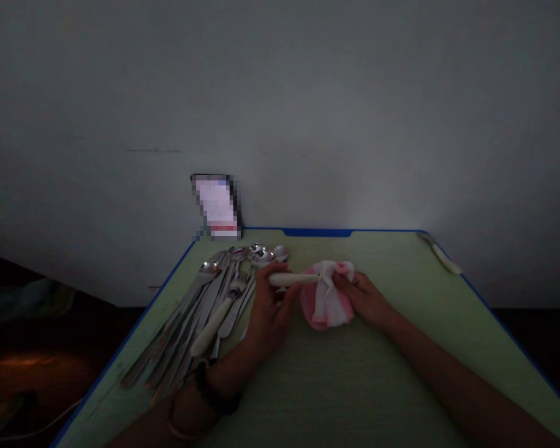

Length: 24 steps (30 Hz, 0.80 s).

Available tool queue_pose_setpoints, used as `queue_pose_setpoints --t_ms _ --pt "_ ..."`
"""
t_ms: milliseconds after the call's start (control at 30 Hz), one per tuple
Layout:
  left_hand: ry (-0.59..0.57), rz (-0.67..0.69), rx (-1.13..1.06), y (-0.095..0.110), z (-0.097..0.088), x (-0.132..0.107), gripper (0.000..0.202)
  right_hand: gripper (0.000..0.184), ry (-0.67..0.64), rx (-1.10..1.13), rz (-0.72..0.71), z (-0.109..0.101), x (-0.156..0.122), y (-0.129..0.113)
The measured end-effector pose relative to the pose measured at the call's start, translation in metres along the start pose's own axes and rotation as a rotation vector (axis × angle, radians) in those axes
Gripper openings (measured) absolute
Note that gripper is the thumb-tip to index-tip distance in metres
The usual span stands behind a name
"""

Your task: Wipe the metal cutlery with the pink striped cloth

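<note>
My left hand (268, 308) is closed round the white handle of a piece of cutlery (292, 279), held level above the green table (354, 386). Its other end is buried in a pink and white cloth (329, 298). My right hand (364, 298) grips that cloth, bunched round the hidden end. A pile of several metal spoons and knives (200, 311), some with white handles, lies just left of my left hand.
A lone white-handled utensil (441, 254) lies at the table's far right edge. A blurred-out card or screen (217, 208) leans against the grey wall behind the table's far left corner. The room is dim, with dark floor to the left.
</note>
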<state>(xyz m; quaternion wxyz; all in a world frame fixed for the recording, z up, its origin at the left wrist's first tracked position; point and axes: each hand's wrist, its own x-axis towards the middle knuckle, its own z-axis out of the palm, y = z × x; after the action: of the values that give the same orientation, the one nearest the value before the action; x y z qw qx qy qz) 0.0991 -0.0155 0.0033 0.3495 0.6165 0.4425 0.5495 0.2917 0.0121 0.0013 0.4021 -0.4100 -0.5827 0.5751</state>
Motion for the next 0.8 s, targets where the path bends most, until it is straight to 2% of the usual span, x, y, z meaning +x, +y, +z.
queue_pose_setpoints --t_ms 300,600,800 --pt "0.003 -0.008 0.034 -0.0022 -0.0009 -0.0007 0.030 0.024 -0.022 0.059 -0.007 -0.0035 0.0023 0.0073" --pt "0.003 0.005 0.036 -0.0018 -0.0009 -0.0008 0.027 0.027 -0.037 -0.017 -0.052 -0.0024 0.0017 0.0035" --pt "-0.025 -0.007 0.056 -0.0034 -0.0002 -0.0022 0.025 0.028 0.069 -0.021 -0.091 0.0029 0.0026 0.0046"
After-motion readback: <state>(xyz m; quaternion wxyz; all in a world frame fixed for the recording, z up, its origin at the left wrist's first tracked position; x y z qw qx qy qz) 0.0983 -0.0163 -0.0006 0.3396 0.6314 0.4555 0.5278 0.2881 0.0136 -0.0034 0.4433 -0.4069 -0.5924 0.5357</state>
